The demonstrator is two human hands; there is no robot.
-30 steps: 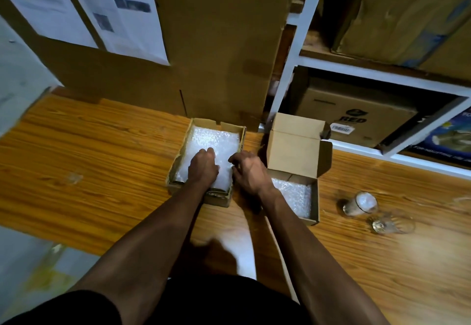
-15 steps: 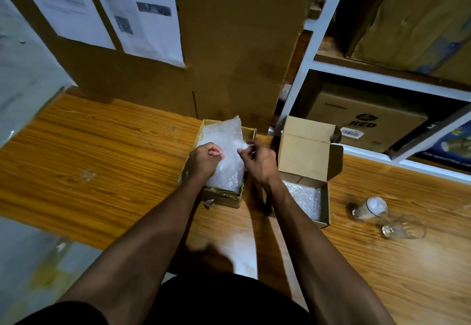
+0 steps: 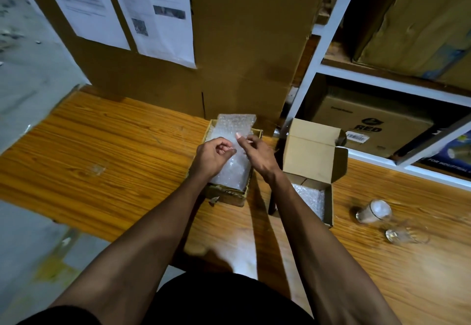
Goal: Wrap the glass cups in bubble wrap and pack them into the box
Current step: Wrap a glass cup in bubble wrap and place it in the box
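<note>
A sheet of bubble wrap (image 3: pixel 233 131) is lifted out of a shallow cardboard tray (image 3: pixel 224 193) in the middle of the wooden table. My left hand (image 3: pixel 212 157) pinches its left part and my right hand (image 3: pixel 256 152) pinches the right part, both over the tray. To the right stands a small open cardboard box (image 3: pixel 314 156) with its lid up and bubble wrap (image 3: pixel 309 198) lying inside. Two glass cups lie on their sides at the right: one (image 3: pixel 373 211) looks whitish inside, the other (image 3: pixel 405 233) is clear.
A large cardboard sheet (image 3: pixel 242 44) with printed papers (image 3: pixel 158 11) stands behind the tray. A white shelf frame (image 3: pixel 328 26) at the right holds several cardboard boxes (image 3: pixel 369 120). The table's near edge (image 3: pixel 84 228) drops to a grey floor at the left.
Both hands went from pressing flat on the bubble wrap in the tray to pinching a sheet and lifting it. The far end of the sheet now stands above the tray.
</note>
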